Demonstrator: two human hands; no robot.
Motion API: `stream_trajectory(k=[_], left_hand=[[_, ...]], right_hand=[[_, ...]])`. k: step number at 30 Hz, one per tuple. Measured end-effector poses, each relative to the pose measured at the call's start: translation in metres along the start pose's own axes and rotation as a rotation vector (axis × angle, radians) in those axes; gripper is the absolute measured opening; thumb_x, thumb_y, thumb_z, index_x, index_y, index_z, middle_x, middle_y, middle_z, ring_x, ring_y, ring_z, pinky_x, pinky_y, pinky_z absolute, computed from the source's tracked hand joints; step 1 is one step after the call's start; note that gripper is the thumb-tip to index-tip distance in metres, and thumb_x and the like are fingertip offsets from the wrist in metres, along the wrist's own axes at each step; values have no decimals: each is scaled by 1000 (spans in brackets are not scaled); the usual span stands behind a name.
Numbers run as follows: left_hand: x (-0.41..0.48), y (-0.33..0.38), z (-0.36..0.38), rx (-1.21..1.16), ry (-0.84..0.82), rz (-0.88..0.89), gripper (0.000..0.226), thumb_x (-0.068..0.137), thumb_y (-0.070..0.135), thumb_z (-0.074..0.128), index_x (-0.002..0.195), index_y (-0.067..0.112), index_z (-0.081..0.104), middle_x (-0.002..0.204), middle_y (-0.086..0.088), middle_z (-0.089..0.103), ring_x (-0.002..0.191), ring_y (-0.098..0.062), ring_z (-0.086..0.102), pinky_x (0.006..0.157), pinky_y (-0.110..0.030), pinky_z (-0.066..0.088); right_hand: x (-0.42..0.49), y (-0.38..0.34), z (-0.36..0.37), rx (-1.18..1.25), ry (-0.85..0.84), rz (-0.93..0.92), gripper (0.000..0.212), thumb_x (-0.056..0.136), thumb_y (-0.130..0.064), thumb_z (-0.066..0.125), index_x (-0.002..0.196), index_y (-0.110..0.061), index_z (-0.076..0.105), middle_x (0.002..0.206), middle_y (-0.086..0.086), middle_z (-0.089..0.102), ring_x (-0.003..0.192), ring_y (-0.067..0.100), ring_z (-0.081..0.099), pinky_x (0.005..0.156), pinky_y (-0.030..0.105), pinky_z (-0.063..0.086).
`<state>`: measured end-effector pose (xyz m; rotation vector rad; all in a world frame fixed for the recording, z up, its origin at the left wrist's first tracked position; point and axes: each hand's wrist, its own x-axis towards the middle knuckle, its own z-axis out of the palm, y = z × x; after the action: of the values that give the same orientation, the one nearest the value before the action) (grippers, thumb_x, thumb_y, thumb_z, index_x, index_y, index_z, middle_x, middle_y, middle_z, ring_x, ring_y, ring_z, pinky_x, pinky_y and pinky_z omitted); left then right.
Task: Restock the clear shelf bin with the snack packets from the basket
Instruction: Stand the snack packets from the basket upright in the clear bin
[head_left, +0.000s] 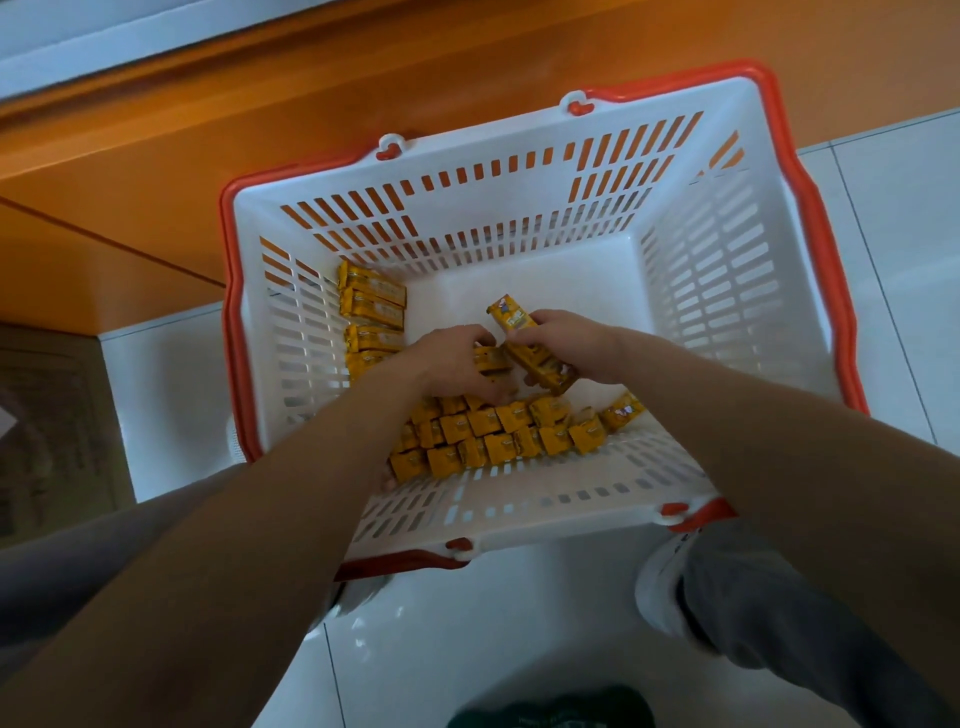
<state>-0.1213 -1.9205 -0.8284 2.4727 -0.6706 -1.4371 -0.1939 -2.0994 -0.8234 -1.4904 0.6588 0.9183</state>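
Cardboard box (49, 426): sitting on the floor at the far left, beside the basket; its print is too blurred to read.
Basket (519, 156): a white slotted shopping basket with an orange rim, standing on the pale tiled floor against an orange cabinet front, low enough that both arms are reaching down into it.
Left-wall packets (371, 306): yellow snack packets lying stacked along the basket's left wall, untouched for now.
Left hand (452, 364): pressing palm-down onto the packets at the middle of the basket floor, fingers curling around a few of them (491, 359); probably gathering a bunch, though the fingertips are hidden beneath the hand, so how many it is clamping cannot be told.
Right hand (566, 345): closing around a small bundle of packets (540, 364), one end (510, 313) sticking up past the fingers; holding several at once looks meant to save trips to the shelf.
Near-wall packets (493, 431): the largest group, standing on end in rows against the wall nearest the person, partly covered by the left forearm.
Clear shelf bin: out of view, so its fill level is unknown.
Lower edge: a grey trouser leg (769, 597) and a dark shoe (561, 712) are being cut off by the frame.
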Motion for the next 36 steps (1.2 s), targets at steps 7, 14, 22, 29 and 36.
stream_trajectory(k=[7,14,22,29,36], left_hand=[[-6,-6,-1,-133,232,40,63,74,47,76,132,33,56,118,-2,65,94,-18,60,74,-32,53],[-11,-6,5,-90,185,21,64,69,58,81,122,38,52,105,7,63,90,-16,60,77,-37,57],[-12,1,2,-17,264,59,62,72,40,82,126,32,54,104,-1,66,87,-21,61,77,-42,60],[-11,5,7,-271,377,42,64,83,43,79,136,27,47,114,-4,67,96,-21,65,77,-35,57],[-11,0,1,-407,161,36,104,67,51,91,151,27,34,134,0,59,113,-15,56,84,-26,47]], right_hand=[[5,9,1,151,52,-6,17,100,-31,56,113,-20,55,105,14,66,78,25,68,55,31,57],[9,18,7,296,80,-21,31,99,-26,58,129,-20,51,112,9,64,92,26,67,77,42,58],[6,17,5,370,74,-51,32,99,-24,58,130,-19,53,107,7,66,84,19,69,59,30,56],[4,12,5,202,62,-131,46,100,-20,56,143,-31,46,120,-1,61,99,13,62,62,23,53],[8,13,5,151,68,-134,43,98,-20,59,139,-30,51,124,2,63,107,21,64,81,36,57]])
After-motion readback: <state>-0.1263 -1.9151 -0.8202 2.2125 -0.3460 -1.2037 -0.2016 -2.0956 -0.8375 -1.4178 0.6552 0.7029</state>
